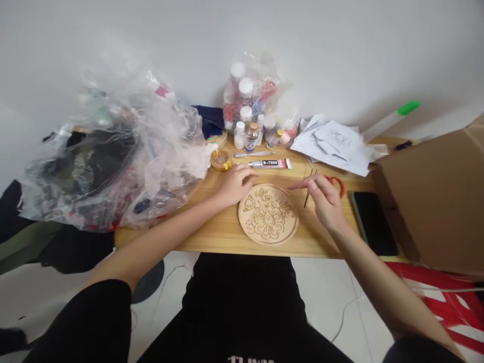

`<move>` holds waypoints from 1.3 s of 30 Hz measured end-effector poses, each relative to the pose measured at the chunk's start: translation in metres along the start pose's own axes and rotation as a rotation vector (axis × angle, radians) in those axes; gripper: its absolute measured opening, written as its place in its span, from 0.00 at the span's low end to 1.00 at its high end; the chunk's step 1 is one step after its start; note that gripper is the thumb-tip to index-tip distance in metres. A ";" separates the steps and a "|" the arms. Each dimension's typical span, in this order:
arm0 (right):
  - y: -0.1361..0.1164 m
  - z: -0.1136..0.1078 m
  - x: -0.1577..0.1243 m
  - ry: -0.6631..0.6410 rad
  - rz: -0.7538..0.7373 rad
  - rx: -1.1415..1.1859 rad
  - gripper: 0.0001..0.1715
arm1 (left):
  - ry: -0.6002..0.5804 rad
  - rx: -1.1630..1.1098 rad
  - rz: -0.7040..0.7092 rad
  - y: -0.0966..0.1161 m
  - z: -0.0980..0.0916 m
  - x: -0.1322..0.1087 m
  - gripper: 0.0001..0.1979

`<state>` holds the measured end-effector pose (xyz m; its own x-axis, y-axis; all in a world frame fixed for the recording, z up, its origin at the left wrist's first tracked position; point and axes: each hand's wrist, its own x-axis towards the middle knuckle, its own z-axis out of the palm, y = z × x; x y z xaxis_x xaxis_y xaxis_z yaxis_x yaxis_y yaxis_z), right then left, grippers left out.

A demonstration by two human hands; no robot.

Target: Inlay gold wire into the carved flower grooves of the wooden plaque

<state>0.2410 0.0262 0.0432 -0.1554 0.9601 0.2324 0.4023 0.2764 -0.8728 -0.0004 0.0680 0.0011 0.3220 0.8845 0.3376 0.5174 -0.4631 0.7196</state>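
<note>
A round wooden board (pixel 268 217) with gold-lined flower patterns lies near the table's front edge. My left hand (pixel 236 185) rests by its upper left rim, fingers loosely bent and a little apart; nothing shows in them. At the board's right side is my right hand (pixel 327 201), its index finger stretched toward the board. Dark tweezers (pixel 306 199) cross between its thumb and index finger and appear to be held there. Red-handled scissors (pixel 342 187) lie behind that hand, partly hidden. A B-7000 glue tube (pixel 270 164) and a spool of gold wire (pixel 221 160) sit beyond the board.
A heap of clear plastic bags (pixel 151 161) covers the table's left side. Small bottles (pixel 251 137) and bagged jars stand at the back. Printed papers (pixel 333 143), a phone (pixel 374 224) and a cardboard box (pixel 434 196) occupy the right. A thin pen-like tool (pixel 253 154) lies behind the glue.
</note>
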 end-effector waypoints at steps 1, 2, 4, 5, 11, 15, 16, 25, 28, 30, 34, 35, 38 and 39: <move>0.003 -0.001 -0.004 0.016 0.018 -0.002 0.17 | 0.001 -0.002 -0.018 0.003 0.001 0.004 0.07; 0.007 -0.002 -0.008 0.036 0.034 -0.001 0.17 | -0.006 -0.006 -0.031 0.006 0.002 0.008 0.07; 0.013 -0.002 -0.017 0.084 0.061 0.005 0.17 | -0.034 -0.017 -0.044 0.011 0.006 0.017 0.05; 0.015 -0.001 -0.022 0.111 0.074 0.011 0.17 | -0.051 -0.025 -0.048 0.012 0.008 0.021 0.04; 0.019 0.009 -0.048 0.301 0.135 0.105 0.14 | -0.097 -0.081 -0.070 0.005 0.018 0.033 0.04; 0.022 0.021 -0.055 0.427 0.164 0.198 0.14 | -0.089 -0.124 -0.098 0.001 0.018 0.031 0.03; 0.023 0.023 -0.055 0.454 0.168 0.212 0.14 | -0.092 -0.135 -0.103 0.000 0.017 0.031 0.03; 0.027 0.034 -0.057 0.498 0.132 0.261 0.11 | -0.105 -0.224 -0.123 -0.002 0.016 0.032 0.03; 0.029 0.034 -0.058 0.449 0.107 0.283 0.11 | -0.107 -0.246 -0.121 -0.002 0.016 0.032 0.05; 0.030 0.033 -0.059 0.413 0.092 0.297 0.12 | -0.114 -0.254 -0.117 -0.001 0.015 0.032 0.08; 0.030 0.030 -0.062 0.316 0.077 0.303 0.13 | -0.123 -0.266 -0.112 0.000 0.013 0.031 0.14; 0.030 0.030 -0.063 0.288 0.074 0.305 0.14 | -0.122 -0.268 -0.112 0.000 0.013 0.031 0.14; 0.029 0.030 -0.066 0.215 0.072 0.328 0.16 | -0.108 -0.275 -0.115 -0.002 0.016 0.031 0.09; 0.028 0.031 -0.066 0.202 0.075 0.340 0.17 | -0.102 -0.278 -0.117 -0.003 0.018 0.031 0.06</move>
<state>0.2350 -0.0306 -0.0097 0.0573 0.9754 0.2131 0.0793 0.2083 -0.9748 0.0218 0.0959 -0.0014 0.3584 0.9140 0.1900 0.3235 -0.3125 0.8931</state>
